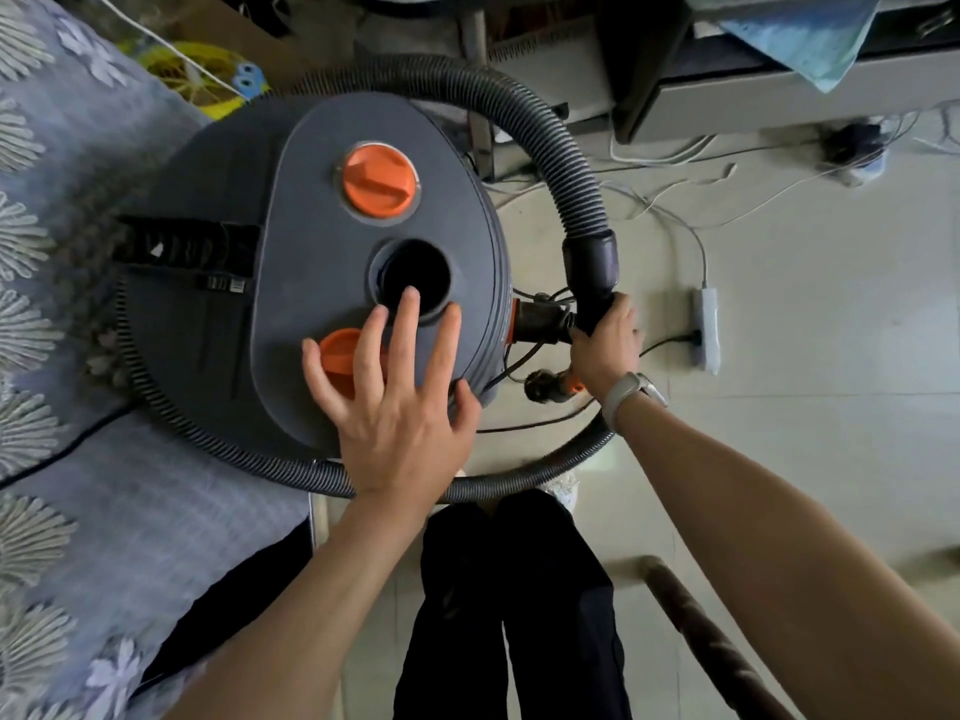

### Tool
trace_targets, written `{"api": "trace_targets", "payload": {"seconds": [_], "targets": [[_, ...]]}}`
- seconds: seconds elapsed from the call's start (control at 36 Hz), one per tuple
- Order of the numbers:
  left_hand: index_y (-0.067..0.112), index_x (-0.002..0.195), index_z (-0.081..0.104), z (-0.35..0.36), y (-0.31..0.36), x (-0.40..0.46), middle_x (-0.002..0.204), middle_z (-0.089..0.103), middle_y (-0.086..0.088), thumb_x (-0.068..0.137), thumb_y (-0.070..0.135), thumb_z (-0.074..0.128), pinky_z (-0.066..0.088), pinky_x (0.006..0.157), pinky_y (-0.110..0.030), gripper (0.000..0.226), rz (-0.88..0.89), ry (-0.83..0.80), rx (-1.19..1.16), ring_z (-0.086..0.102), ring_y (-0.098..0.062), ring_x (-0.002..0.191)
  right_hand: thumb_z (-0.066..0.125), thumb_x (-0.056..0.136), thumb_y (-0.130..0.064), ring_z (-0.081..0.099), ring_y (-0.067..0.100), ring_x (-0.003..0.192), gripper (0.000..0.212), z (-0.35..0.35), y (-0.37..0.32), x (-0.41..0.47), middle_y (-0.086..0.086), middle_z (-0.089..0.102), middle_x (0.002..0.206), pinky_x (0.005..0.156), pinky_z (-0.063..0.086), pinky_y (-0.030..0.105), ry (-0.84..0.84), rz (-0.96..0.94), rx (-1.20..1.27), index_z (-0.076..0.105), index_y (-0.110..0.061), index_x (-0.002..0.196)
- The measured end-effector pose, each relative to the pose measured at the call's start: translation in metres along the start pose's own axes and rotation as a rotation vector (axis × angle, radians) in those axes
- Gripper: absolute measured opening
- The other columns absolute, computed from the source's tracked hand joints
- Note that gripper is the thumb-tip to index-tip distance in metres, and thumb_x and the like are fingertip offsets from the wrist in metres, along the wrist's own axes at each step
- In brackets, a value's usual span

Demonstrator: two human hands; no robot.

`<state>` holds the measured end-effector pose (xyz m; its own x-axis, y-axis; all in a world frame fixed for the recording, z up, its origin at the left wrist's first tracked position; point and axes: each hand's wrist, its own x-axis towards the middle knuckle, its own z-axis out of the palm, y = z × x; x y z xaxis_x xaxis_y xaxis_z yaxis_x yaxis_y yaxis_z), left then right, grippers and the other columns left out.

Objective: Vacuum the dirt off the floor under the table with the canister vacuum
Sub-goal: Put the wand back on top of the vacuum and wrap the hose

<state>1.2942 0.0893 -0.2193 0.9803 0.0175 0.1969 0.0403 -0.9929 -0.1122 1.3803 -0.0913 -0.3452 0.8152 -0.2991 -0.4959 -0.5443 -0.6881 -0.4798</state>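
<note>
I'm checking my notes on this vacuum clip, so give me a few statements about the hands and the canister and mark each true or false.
1. The left hand lies with fingers spread on the canister vacuum lid. True.
2. The right hand grips the hose end. True.
3. The hose end is plugged into the round port on the lid. False: the port is open and empty.
4. Both knobs on the lid are blue. False: the far knob and near knob are orange.
5. A watch is on the right wrist. True.
</note>
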Motion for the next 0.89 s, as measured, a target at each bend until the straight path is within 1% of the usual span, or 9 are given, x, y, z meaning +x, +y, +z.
{"api": "trace_targets", "payload": {"seconds": [0.08,0.14,0.25,0.33,0.47,0.67,0.72,0.78,0.89], "targets": [[0.025,0.139,0.048,0.000,0.000,0.000,0.146,0.044,-0.008,0.082,0.032,0.055,0.016,0.106,-0.067,0.058,-0.002,0.008,-0.015,0.036,-0.027,0.131,0.058,0.086,-0.005,0.046,0.038,0.107,0.037,0.018,0.013,-0.017,0.018,0.048,0.121,0.077,0.036,0.039,-0.011,-0.032,0.067,0.040,-0.001,0.119],[0.024,0.139,0.048,0.001,-0.001,-0.001,0.146,0.044,-0.008,0.082,0.032,0.055,0.016,0.106,-0.067,0.058,0.009,0.014,-0.016,0.037,-0.027,0.131,0.057,0.086,-0.005,0.051,0.037,0.104,0.034,0.025,0.027,-0.026,0.019,0.050,0.119,0.079,0.041,0.040,-0.041,0.016,0.127,0.042,-0.001,0.116],[0.024,0.139,0.048,0.001,-0.002,-0.003,0.146,0.045,-0.008,0.083,0.032,0.055,0.016,0.106,-0.067,0.057,0.022,0.020,-0.020,0.037,-0.027,0.131,0.053,0.090,-0.006,0.054,0.029,0.105,0.033,0.021,0.044,-0.031,0.013,0.055,0.123,0.080,0.040,0.031,-0.073,0.114,0.207,0.046,-0.004,0.122],[0.024,0.139,0.048,0.001,-0.001,-0.002,0.146,0.045,-0.008,0.083,0.031,0.054,0.017,0.106,-0.068,0.057,0.018,0.023,-0.024,0.038,-0.027,0.130,0.055,0.090,-0.007,0.053,0.029,0.112,0.040,0.014,0.044,-0.028,0.011,0.054,0.127,0.087,0.041,0.032,-0.105,0.097,0.209,0.045,-0.007,0.129],[0.024,0.139,0.048,-0.002,-0.002,-0.002,0.147,0.043,-0.008,0.082,0.030,0.055,0.014,0.107,-0.067,0.058,0.021,-0.010,-0.057,0.036,-0.027,0.132,0.055,0.090,-0.009,0.053,0.032,0.110,0.043,-0.003,0.035,-0.030,0.014,0.054,0.125,0.085,0.041,0.032,-0.124,0.071,0.205,0.043,-0.008,0.131],[0.023,0.142,0.043,-0.022,-0.006,0.001,0.151,0.036,-0.011,0.075,0.023,0.064,0.007,0.107,-0.067,0.070,0.019,-0.207,-0.164,0.032,-0.031,0.136,0.055,0.093,-0.014,0.053,0.030,0.112,0.043,-0.050,0.005,-0.074,0.014,0.055,0.125,0.095,0.045,0.040,-0.142,0.017,0.222,0.043,-0.011,0.134],[0.021,0.140,0.045,-0.036,-0.008,0.006,0.149,0.038,-0.013,0.073,0.023,0.068,0.012,0.105,-0.070,0.071,0.018,-0.298,-0.211,0.035,-0.034,0.135,0.054,0.094,-0.016,0.054,0.029,0.111,0.041,-0.072,-0.008,-0.095,0.014,0.056,0.124,0.094,0.045,0.037,-0.141,-0.005,0.209,0.045,-0.012,0.133],[0.018,0.137,0.049,-0.055,-0.010,0.011,0.147,0.039,-0.017,0.072,0.022,0.071,0.018,0.101,-0.073,0.068,0.013,-0.373,-0.257,0.039,-0.040,0.131,0.052,0.095,-0.018,0.053,0.028,0.112,0.041,-0.095,-0.021,-0.118,0.012,0.056,0.124,0.097,0.045,0.041,-0.148,-0.022,0.196,0.045,-0.015,0.135],[0.014,0.135,0.051,-0.096,-0.015,0.023,0.147,0.039,-0.020,0.076,0.023,0.071,0.024,0.100,-0.071,0.063,0.028,-0.422,-0.330,0.039,-0.044,0.131,0.049,0.096,-0.022,0.051,0.028,0.117,0.040,-0.142,-0.050,-0.161,0.011,0.057,0.126,0.099,0.043,0.044,-0.152,-0.088,0.109,0.047,-0.015,0.135]]}}
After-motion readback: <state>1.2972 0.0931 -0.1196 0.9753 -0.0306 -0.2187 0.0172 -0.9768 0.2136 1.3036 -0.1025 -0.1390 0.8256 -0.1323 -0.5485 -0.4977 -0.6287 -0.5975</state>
